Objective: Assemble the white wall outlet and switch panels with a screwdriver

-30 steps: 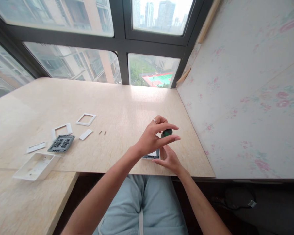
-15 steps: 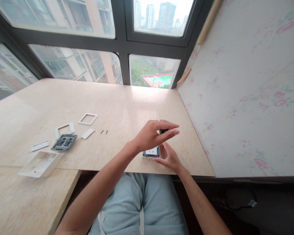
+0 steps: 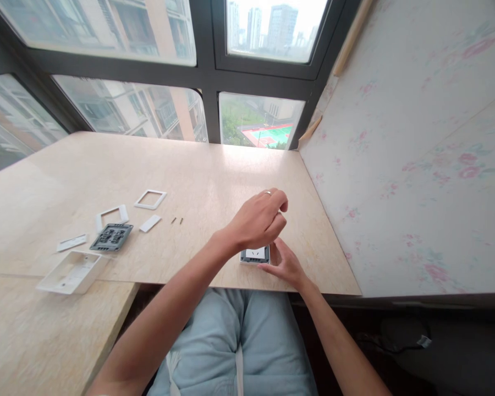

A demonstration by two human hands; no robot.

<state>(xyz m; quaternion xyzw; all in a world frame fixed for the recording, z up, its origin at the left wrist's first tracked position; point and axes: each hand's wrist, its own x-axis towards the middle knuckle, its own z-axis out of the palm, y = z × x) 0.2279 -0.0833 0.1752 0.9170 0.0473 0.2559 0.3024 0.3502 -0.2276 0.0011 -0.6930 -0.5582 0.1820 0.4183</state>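
Wall socket [image 3: 254,253], white face in grey mounting frame, lies on the tabletop [image 3: 226,181] directly beneath the left hand [image 3: 258,220] and just left of the right hand [image 3: 289,270]. Its far part is hidden by the left hand.

Right hand holds it by the right side, thumb at the near right corner, fingers toward the far side. Left hand is raised over it, fingers curled in; whether they pinch anything, cannot tell.

Left of the left hand: two small screws [image 3: 181,221], loose, side by side. Farther left: white cover plate [image 3: 150,223], square trim frame [image 3: 146,207], second trim frame [image 3: 124,213] touching the grey socket module [image 3: 112,237], white strip [image 3: 71,242], open back box [image 3: 86,278].

Risks, judged: socket could skid or twist if the left hand presses off-centre, since the right hand braces only one side. Left hand blocks the view, so misalignment could go unnoticed. Left forearm sweeping outward could knock the screws, which could roll.
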